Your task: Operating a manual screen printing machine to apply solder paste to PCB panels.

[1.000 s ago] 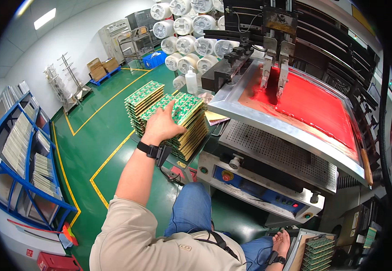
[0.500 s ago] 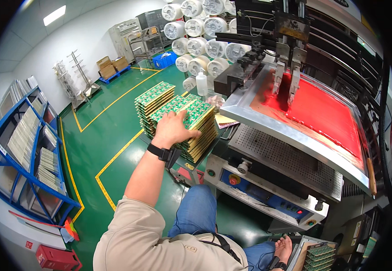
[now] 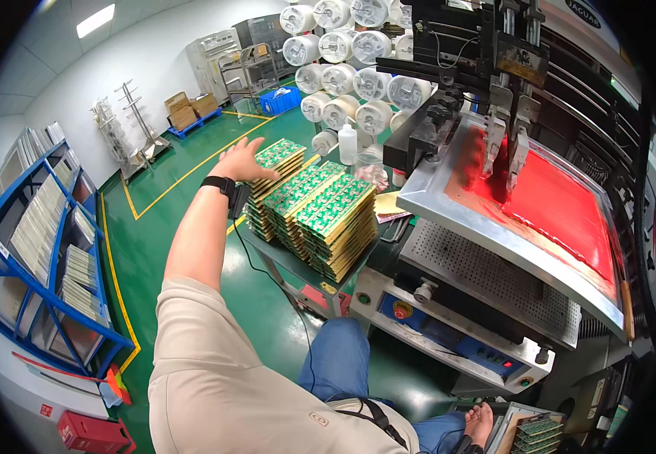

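Note:
My left hand [image 3: 239, 160] is open, its fingers spread and its thumb reaching over the near edge of the far-left stack of green circuit board panels [image 3: 279, 153]. I cannot tell whether it touches them. In front stand two more tall stacks, the middle panels [image 3: 305, 188] and the right panels [image 3: 335, 204], side by side on a small dark stand [image 3: 267, 250]. Low at the right, my right hand [image 3: 481, 424] rests with loosely bent fingers, nothing visible in it. Beside it, more green panels [image 3: 537, 435] lie in a tray [image 3: 500, 435].
Right of the stand is a printing machine with a metal-framed screen [image 3: 449, 198] covered in red ink, above a perforated plate [image 3: 449, 253]. A white squeeze bottle [image 3: 348, 144] stands behind the stacks. A blue rack [image 3: 37, 280] holds frames at the left.
My left hand has lifted off the front stacks and moved left and away to the far-left stack, its fingers spreading. The view has shifted slightly; my right hand stays low by the tray.

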The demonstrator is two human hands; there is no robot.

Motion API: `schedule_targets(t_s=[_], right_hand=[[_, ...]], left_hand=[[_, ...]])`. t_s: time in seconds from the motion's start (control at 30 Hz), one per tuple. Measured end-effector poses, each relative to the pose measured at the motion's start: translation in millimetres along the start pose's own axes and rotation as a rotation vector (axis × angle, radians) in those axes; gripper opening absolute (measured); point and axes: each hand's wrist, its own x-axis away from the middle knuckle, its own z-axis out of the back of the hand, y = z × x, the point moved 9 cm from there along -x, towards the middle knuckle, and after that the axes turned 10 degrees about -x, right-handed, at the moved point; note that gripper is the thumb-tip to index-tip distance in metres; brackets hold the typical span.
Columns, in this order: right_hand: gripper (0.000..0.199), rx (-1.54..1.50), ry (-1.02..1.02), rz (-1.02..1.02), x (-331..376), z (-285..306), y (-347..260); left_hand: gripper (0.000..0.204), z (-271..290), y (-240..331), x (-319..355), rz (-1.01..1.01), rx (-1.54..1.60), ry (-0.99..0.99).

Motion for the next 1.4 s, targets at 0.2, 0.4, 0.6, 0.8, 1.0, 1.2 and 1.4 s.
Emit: schedule_targets(t_s=[0.2,0.4,0.6,0.8,1.0,1.2,1.4], right_hand=[[0.019,0.046,-0.013,0.012,-2,-1,4],[0.019,0.065,-0.005,0.018,-3,2,4],[0.02,0.071,-0.021,0.016,-6,5,6],[0.02,0.101,-0.044,-0.004,-7,5,8],[0.019,0.104,-0.064,-0.019,-9,5,10],[0.019,0.103,-0.041,-0.011,-4,1,7],[0.022,0.085,-0.055,-0.01,0,-2,6]], left_hand=[[0.114,-61,-16,-23,-0.096,0.128,-0.233],[0.112,-58,-11,-17,-0.09,0.174,-0.233],[0.109,-54,-11,-15,-0.115,0.19,-0.207],[0.105,-42,-17,-13,-0.072,0.283,-0.101],[0.104,11,-5,7,-0.027,0.354,-0.008],[0.101,50,50,61,-0.065,0.407,0.009],[0.098,50,102,96,-0.146,0.392,0.017]])
